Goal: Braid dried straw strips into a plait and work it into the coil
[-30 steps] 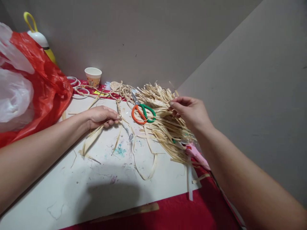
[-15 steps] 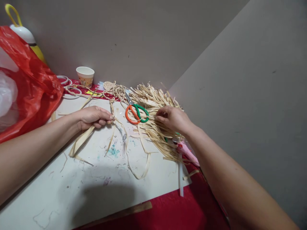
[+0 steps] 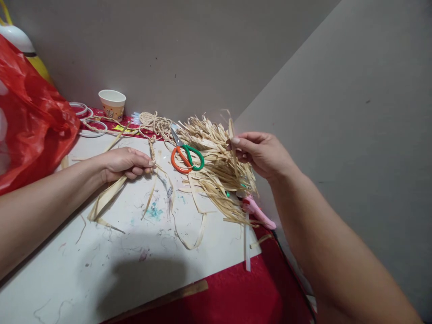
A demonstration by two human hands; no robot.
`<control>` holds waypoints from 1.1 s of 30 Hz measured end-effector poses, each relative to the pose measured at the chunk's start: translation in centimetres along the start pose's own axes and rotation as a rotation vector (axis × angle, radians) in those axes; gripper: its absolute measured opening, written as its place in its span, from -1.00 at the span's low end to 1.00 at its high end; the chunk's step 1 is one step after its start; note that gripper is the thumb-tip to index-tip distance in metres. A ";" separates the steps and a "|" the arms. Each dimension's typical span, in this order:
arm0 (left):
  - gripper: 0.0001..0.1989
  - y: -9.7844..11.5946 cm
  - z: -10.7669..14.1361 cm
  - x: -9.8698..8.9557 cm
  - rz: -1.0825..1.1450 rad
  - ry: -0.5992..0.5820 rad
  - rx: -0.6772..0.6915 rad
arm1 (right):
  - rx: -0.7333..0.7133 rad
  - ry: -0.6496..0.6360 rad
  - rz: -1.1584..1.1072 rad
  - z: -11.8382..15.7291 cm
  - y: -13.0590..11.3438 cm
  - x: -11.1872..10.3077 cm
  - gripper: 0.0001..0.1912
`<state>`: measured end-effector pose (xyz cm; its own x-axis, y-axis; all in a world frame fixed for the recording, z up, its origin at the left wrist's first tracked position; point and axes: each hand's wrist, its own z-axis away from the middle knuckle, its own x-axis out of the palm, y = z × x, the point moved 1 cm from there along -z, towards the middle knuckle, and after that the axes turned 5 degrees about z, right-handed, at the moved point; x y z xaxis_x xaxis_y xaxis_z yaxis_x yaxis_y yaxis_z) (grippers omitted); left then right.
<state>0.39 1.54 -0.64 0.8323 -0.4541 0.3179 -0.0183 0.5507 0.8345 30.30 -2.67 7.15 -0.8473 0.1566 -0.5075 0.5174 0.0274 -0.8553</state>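
My left hand (image 3: pixel 126 164) is closed, pinching the lower end of a braided straw cord (image 3: pixel 152 148); loose strands hang from it over the white board (image 3: pixel 145 270). A wide pale strip (image 3: pixel 108 195) trails beneath that hand. On the right, my right hand (image 3: pixel 258 150) pinches a single straw strip (image 3: pixel 232 146) between thumb and fingers, held upright above the pile of dry straw strips (image 3: pixel 212 155). Scissors (image 3: pixel 189 158) with one orange and one green handle lie between the hands, against the pile's left side.
At the back left stand a paper cup (image 3: pixel 112 104), white rings (image 3: pixel 92 128) and a red plastic bag (image 3: pixel 37 121). A coil of braided cord (image 3: pixel 148 118) lies by the wall. A pink glue gun (image 3: pixel 259 213) with a glue stick (image 3: pixel 247 247) rests at the board's right edge.
My right hand has lifted from the straw pile and now holds a strip. My left hand keeps its pinch on the braid. The whole view has shifted slightly.
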 end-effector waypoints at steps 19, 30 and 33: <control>-0.89 -0.1 -0.2 -0.3 -0.001 -0.003 0.011 | -0.402 -0.306 0.204 3.9 -1.9 1.1 -0.83; -0.89 -0.2 -0.4 -0.3 -0.013 -0.002 0.008 | -0.256 -0.236 0.518 2.6 -1.0 8.1 -0.81; -0.89 -0.3 -0.3 -0.3 -0.012 -0.003 0.005 | -0.245 -0.289 0.723 1.3 -0.6 11.3 -0.81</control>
<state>0.31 1.76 -1.10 0.8308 -0.4629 0.3091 -0.0109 0.5418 0.8405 20.26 -2.16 1.85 -0.2742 -0.0416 -0.9608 0.9314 0.2373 -0.2760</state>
